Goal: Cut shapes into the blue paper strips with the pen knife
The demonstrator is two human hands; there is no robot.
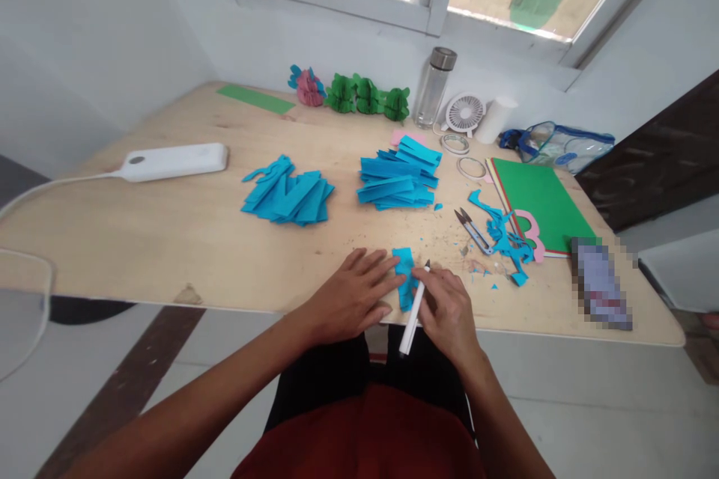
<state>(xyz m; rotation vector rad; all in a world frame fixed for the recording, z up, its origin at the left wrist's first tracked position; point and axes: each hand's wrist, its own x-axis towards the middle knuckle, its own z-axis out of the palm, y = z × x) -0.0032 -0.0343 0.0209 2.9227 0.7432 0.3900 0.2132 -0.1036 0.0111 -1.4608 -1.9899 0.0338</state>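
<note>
A small strip of blue paper (404, 278) lies near the table's front edge, between my hands. My left hand (355, 293) rests flat with its fingers spread, the fingertips on the strip's left side. A white marker (413, 320) is gripped in my right hand (449, 308), its dark tip pointing up and away from me. The right fingers touch or nearly touch the strip's right edge. Beyond my hands lie two piles of blue paper pieces, one on the left (295, 198) and one in the middle (396, 183).
Thread snips (473, 230) lie right of the hands beside blue paper scraps (505, 236). Green sheets (542, 198) are stacked farther right. A glass bottle (434, 90), a small fan (465, 114) and green paper figures (368, 96) stand along the wall. A white power strip (177, 162) lies left.
</note>
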